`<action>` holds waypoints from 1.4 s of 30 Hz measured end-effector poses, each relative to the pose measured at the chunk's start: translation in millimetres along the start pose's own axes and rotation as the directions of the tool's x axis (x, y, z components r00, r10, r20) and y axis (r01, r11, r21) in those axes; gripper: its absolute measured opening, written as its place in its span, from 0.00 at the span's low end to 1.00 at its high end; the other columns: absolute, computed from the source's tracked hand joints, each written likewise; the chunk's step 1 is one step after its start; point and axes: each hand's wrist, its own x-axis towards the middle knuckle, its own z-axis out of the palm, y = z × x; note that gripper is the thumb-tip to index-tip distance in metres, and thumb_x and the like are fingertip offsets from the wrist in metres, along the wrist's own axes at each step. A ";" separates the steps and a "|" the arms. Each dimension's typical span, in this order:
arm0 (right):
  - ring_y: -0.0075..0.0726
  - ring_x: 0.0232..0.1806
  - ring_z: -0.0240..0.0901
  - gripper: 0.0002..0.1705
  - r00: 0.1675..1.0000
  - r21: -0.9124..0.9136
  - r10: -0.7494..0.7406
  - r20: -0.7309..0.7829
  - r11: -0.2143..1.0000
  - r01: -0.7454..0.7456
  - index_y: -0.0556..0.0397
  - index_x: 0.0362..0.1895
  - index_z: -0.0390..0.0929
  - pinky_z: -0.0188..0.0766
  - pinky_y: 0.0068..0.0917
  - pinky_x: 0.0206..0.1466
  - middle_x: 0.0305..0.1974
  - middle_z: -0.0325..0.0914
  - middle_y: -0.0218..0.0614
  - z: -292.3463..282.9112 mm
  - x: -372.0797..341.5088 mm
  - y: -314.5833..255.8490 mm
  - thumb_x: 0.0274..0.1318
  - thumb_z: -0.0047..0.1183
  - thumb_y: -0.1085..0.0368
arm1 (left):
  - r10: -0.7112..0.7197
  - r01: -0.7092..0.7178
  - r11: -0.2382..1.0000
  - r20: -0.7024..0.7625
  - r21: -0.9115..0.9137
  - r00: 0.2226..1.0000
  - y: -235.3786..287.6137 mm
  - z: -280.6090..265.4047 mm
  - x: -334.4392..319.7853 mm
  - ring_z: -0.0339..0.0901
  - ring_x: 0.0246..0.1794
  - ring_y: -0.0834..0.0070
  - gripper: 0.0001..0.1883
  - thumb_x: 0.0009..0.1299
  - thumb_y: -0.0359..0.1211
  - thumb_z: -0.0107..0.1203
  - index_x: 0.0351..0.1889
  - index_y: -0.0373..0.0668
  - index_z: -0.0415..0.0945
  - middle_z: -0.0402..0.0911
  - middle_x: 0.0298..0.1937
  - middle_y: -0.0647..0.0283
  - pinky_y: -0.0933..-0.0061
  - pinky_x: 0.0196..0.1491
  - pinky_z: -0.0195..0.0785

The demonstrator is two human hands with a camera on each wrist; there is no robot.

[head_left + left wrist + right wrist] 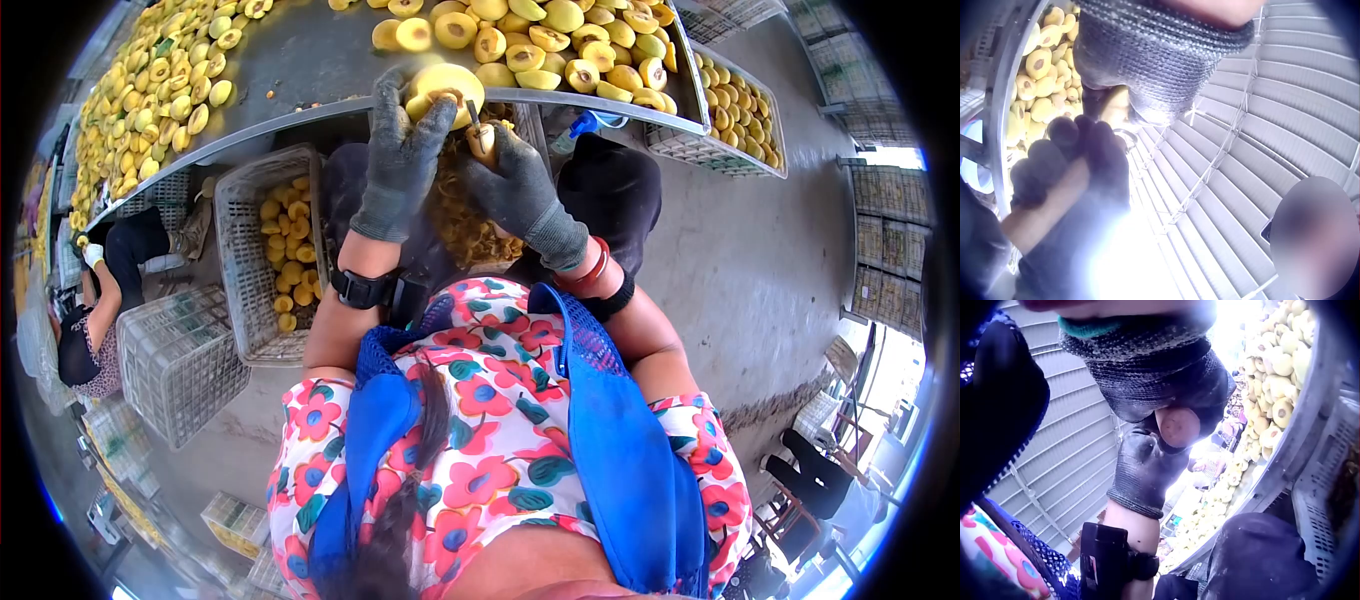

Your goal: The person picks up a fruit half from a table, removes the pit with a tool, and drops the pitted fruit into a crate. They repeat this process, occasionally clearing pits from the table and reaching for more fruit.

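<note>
Our grey-gloved left grip (400,165) clamps the round, yellow cut fruit (447,82) at the near edge of the grey metal counter (310,62); our grey-gloved right grip (522,188) is closed round a wooden-handled tool (482,146). We judge the fruit light, slick and easily bruised, best cradled by its skin.

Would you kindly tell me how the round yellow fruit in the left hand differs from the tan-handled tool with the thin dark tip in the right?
The round yellow fruit is broad, while the tan-handled tool is narrow. The fruit is mostly yellow; the tool has a tan handle and a dark tip. The grey-gloved left hand holds the fruit; the grey-gloved right hand grips the tool. Both are held close together.
</note>
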 end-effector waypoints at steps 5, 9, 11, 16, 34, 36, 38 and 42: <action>0.23 0.37 0.72 0.15 0.999 -0.029 -0.047 -0.027 0.999 0.046 0.59 0.47 0.73 0.72 0.25 0.40 0.37 0.78 0.34 -1.1 0.4 -1.8 0.54 0.54 0.70 | -0.042 0.042 0.996 -0.003 -0.077 0.999 6.4 1.7 -3.9 0.71 0.46 0.73 0.19 0.71 0.40 0.52 0.51 0.36 0.65 0.71 0.46 0.56 0.73 0.48 0.67; 0.25 0.36 0.74 0.15 0.998 0.037 -0.051 -0.029 0.998 0.052 0.60 0.47 0.73 0.72 0.26 0.40 0.35 0.79 0.35 0.5 1.7 -1.7 0.55 0.53 0.69 | 0.129 -0.128 0.989 -0.008 0.073 0.992 -9.7 1.8 -6.4 0.71 0.47 0.71 0.19 0.72 0.39 0.48 0.53 0.36 0.64 0.71 0.48 0.55 0.73 0.49 0.66; 0.24 0.36 0.74 0.14 0.998 0.074 -0.059 -0.004 0.995 0.059 0.60 0.47 0.73 0.72 0.25 0.39 0.34 0.79 0.34 -2.1 1.7 -9.5 0.56 0.52 0.69 | 0.242 -0.243 0.965 0.024 0.100 0.970 -14.3 3.2 -4.2 0.71 0.48 0.69 0.20 0.73 0.39 0.47 0.56 0.35 0.63 0.71 0.50 0.54 0.72 0.51 0.66; 0.20 0.27 0.72 0.11 0.992 0.270 0.100 0.078 0.956 -0.118 0.59 0.45 0.73 0.70 0.19 0.28 0.31 0.77 0.31 0.4 2.7 -10.2 0.60 0.50 0.68 | 0.300 -0.304 0.949 0.063 0.081 0.952 -14.4 6.7 -7.2 0.71 0.54 0.62 0.24 0.72 0.38 0.47 0.62 0.35 0.60 0.70 0.57 0.52 0.67 0.57 0.65; 0.22 0.13 0.63 0.08 0.905 0.362 0.207 0.372 0.865 -0.347 0.56 0.39 0.70 0.60 0.20 0.14 0.20 0.70 0.29 -14.3 2.4 -27.3 0.61 0.50 0.65 | 0.309 -0.313 0.947 0.069 0.066 0.949 -29.4 1.4 -6.0 0.74 0.51 0.66 0.19 0.71 0.36 0.48 0.56 0.36 0.66 0.74 0.53 0.53 0.66 0.53 0.69; 0.22 0.12 0.62 0.07 0.874 0.394 0.177 0.452 0.840 -0.374 0.57 0.37 0.70 0.59 0.20 0.14 0.19 0.69 0.29 -19.3 2.3 -25.8 0.60 0.50 0.65 | 0.290 -0.295 0.954 0.084 0.052 0.953 -24.1 0.3 -6.5 0.74 0.49 0.67 0.18 0.71 0.37 0.48 0.55 0.36 0.67 0.75 0.52 0.54 0.67 0.51 0.70; 0.22 0.12 0.62 0.07 0.833 0.366 0.170 0.526 0.839 -0.403 0.57 0.36 0.70 0.58 0.20 0.14 0.18 0.68 0.30 -26.0 3.6 -27.6 0.60 0.50 0.65 | 0.258 -0.262 0.965 0.130 0.017 0.957 -21.1 -1.7 -6.7 0.75 0.48 0.69 0.18 0.71 0.36 0.48 0.55 0.37 0.68 0.75 0.51 0.55 0.69 0.50 0.71; 0.20 0.12 0.61 0.07 0.757 0.365 0.168 0.631 0.797 -0.482 0.56 0.33 0.70 0.56 0.19 0.14 0.16 0.66 0.28 -31.5 3.5 -23.3 0.59 0.50 0.65 | 0.179 -0.157 0.982 0.268 -0.100 0.947 -25.4 -13.2 -6.4 0.75 0.48 0.70 0.18 0.71 0.36 0.48 0.55 0.37 0.68 0.77 0.49 0.56 0.69 0.50 0.71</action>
